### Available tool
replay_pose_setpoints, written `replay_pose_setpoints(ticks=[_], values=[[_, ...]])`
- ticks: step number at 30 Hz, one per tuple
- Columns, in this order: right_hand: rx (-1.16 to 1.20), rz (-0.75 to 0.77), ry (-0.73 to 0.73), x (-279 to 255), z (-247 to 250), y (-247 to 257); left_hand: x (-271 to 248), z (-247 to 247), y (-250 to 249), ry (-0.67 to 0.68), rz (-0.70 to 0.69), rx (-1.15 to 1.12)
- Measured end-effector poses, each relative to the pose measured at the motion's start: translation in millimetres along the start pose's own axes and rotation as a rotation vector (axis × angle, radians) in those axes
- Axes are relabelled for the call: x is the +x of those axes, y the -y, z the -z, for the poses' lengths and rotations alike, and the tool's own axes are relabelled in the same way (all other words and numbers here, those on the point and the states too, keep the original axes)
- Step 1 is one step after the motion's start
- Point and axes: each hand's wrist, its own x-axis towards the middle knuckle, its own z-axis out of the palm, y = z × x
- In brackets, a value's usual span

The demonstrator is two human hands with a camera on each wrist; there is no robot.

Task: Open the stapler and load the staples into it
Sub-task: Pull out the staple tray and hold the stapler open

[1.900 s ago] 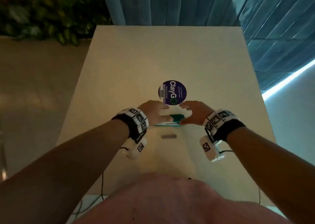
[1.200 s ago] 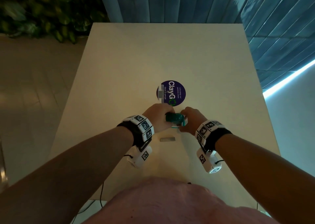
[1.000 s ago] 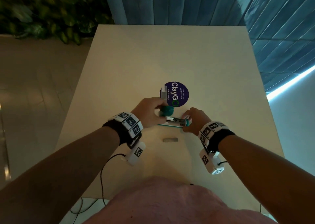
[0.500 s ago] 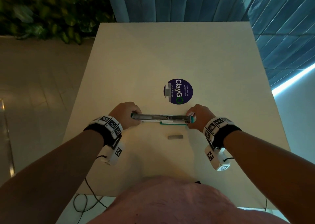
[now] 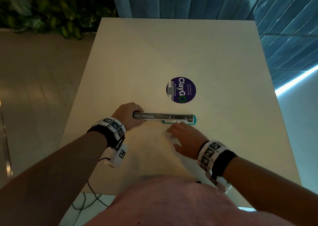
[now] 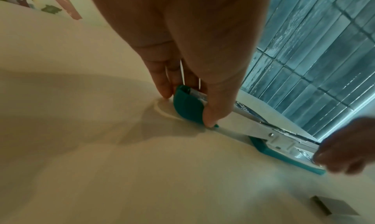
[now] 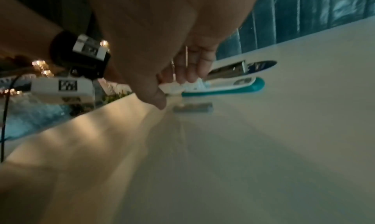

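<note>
Our right hand has let go and dropped, fingers loose, over the staples; our left hand pinches the teal stapler, splayed flat, metal track showing.

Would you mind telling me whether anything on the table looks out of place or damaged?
Nothing stands out. The stapler lies swung fully open on the table, the left hand gripping its teal top end; the staple strip lies loose nearby, intact and not yet loaded.
</note>
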Motion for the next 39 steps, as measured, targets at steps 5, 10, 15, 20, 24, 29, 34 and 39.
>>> replay_pose_setpoints(ticks=[5, 10, 15, 20, 24, 29, 34, 39], values=[[0.021, -0.057, 0.034, -2, -13, -2, -3, -2, 0, -0.015, 0.010, -0.006], [0.069, -0.056, 0.072, 0, -1, -2, -5, -7, 0, -0.048, 0.021, -0.021], [0.087, -0.036, -0.169, 14, 40, -7, -5, -6, 1, -0.042, 0.017, -0.025], [0.062, -0.150, -0.118, 30, 55, -24, -5, -5, 0, -0.030, 0.009, -0.021], [0.036, -0.167, -0.051, 31, 50, -24, -5, -5, 0, -0.039, 0.008, -0.020], [0.032, -0.177, -0.044, 32, 48, -24, -4, -6, 2, -0.033, 0.011, -0.020], [0.034, -0.177, -0.036, 33, 47, -25, -4, -6, 3, -0.039, 0.018, -0.041], [0.000, -0.178, -0.045, 30, 44, -23, -4, -6, 3, -0.034, 0.006, -0.035]])
